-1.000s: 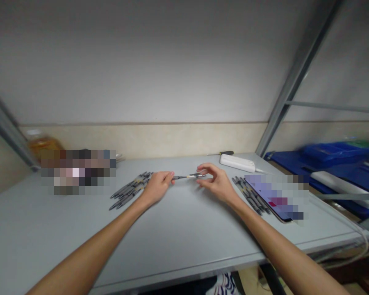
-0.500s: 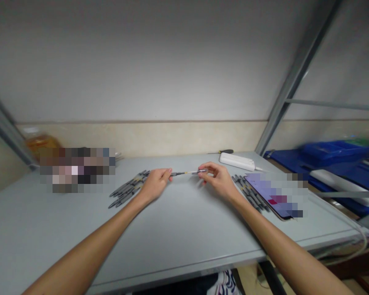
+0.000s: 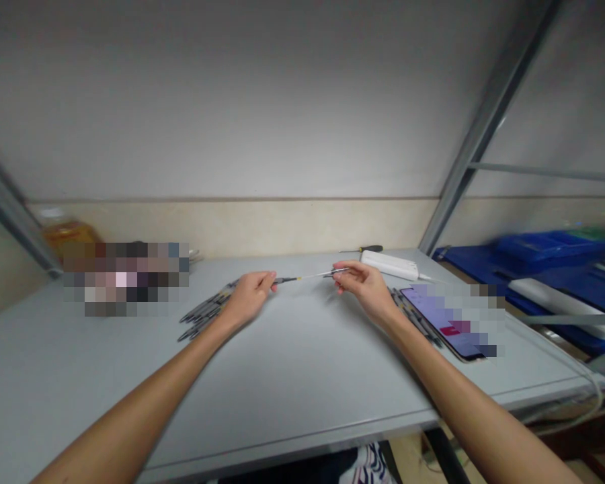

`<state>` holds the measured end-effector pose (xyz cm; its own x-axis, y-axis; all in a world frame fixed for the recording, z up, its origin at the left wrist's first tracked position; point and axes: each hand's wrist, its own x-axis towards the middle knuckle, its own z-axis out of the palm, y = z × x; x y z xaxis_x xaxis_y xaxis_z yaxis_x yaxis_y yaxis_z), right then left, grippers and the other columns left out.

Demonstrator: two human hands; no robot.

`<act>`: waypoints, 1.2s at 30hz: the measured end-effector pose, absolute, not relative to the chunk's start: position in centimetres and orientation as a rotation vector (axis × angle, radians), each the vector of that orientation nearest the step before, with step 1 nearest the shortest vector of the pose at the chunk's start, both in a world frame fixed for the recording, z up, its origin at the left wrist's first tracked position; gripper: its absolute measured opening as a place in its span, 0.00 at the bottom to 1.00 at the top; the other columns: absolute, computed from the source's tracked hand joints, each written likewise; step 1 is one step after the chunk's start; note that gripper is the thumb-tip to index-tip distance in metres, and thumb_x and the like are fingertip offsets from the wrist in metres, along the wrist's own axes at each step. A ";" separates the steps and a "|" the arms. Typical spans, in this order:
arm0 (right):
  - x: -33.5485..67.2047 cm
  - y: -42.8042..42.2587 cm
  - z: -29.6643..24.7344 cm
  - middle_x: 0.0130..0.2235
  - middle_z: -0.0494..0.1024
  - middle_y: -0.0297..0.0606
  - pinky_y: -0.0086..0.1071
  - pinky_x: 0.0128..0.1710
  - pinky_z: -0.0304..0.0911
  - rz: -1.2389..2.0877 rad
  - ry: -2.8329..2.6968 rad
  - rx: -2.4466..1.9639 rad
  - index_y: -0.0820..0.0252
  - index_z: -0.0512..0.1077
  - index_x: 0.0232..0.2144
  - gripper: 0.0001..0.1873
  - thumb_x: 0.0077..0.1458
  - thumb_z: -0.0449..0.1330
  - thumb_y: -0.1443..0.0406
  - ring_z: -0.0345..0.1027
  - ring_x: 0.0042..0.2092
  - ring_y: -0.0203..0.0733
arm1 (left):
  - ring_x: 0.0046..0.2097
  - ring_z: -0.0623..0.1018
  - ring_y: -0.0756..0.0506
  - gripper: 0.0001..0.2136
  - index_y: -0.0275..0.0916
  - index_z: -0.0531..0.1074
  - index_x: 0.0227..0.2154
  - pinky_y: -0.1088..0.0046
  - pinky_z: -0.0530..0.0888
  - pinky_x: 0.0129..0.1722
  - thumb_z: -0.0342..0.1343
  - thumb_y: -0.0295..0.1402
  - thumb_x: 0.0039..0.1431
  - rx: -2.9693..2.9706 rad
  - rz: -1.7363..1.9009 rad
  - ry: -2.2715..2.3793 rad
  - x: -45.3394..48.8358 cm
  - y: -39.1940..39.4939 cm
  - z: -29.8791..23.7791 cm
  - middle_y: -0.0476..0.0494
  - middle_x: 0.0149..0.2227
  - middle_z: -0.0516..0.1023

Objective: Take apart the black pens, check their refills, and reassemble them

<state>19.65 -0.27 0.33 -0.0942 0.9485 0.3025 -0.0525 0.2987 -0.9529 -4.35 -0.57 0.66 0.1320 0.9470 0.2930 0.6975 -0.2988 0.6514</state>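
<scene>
Nearest, below and between the two forearms, a piece of dark-blue-and-white striped cloth point(image 3: 368, 464) shows under the front edge of a smooth pale-grey tabletop point(image 3: 292, 383).

Nearer than the right hand and to its right lies a flat, dark-edged phone with a lit lilac screen point(image 3: 444, 324), its picture partly blurred into blocks. Just beside it, partly hidden by the right forearm, is a row of slim dark-grey pens with yellowish bands point(image 3: 417, 321). Left of the left hand, a second bunch of slim dark-grey pens point(image 3: 206, 312) lies slantwise, one end behind that hand.

The left hand point(image 3: 251, 296) grips a slim grey-black pen barrel with a yellow band point(image 3: 285, 279), which juts from its thumb side. From the barrel a thin whitish rod point(image 3: 312, 275) runs across the gap, above the tabletop, towards the right hand. The right hand point(image 3: 364, 288) pinches a slender dark-and-silver pen piece point(image 3: 329, 274) in its fingertips; whether rod and piece are joined, I cannot tell.

Just beyond the right hand is a white rounded plastic block with a cable point(image 3: 389, 265); behind that, a black-and-yellow-handled screwdriver point(image 3: 371, 249). Far left of the left hand stands a blurred amber bottle with a whitish cap point(image 3: 70, 235).
</scene>
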 end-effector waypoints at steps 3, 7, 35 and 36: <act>19.9 -0.1 0.4 0.23 0.72 0.33 0.31 0.27 0.63 1.098 -1.302 -0.888 0.63 0.72 0.33 0.19 0.37 0.67 0.60 0.65 0.24 0.34 | 0.22 0.60 0.50 0.20 0.37 0.67 0.19 0.74 0.52 0.24 0.38 0.44 0.57 2.059 0.981 1.595 -4.4 -0.6 0.7 0.53 0.16 0.56; 20.1 0.1 0.6 0.23 0.72 0.34 0.31 0.28 0.63 1.139 -1.199 -0.898 0.62 0.72 0.32 0.19 0.35 0.68 0.59 0.65 0.26 0.35 | 0.21 0.59 0.50 0.20 0.37 0.67 0.19 0.74 0.52 0.24 0.39 0.44 0.57 2.046 1.028 1.617 -4.4 -0.6 0.7 0.53 0.16 0.57; 19.6 -0.3 0.8 0.22 0.73 0.34 0.26 0.24 0.61 1.259 -1.114 -0.876 0.65 0.74 0.27 0.16 0.32 0.70 0.63 0.64 0.23 0.31 | 0.22 0.61 0.50 0.21 0.36 0.67 0.20 0.75 0.53 0.24 0.39 0.44 0.57 2.044 1.017 1.612 -4.3 -0.9 0.9 0.53 0.16 0.58; 19.6 -0.3 0.8 0.22 0.74 0.34 0.26 0.24 0.61 1.259 -1.113 -0.877 0.65 0.74 0.27 0.16 0.32 0.70 0.63 0.64 0.23 0.31 | 0.22 0.61 0.50 0.21 0.37 0.67 0.20 0.74 0.53 0.24 0.38 0.45 0.57 2.039 1.021 1.613 -4.4 -0.9 0.9 0.53 0.16 0.58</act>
<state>19.62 -0.30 0.84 -0.0367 0.9878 0.1510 -0.2707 0.1356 -0.9531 -4.35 -0.85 0.87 0.0939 0.9425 0.3208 0.6930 -0.2932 0.6586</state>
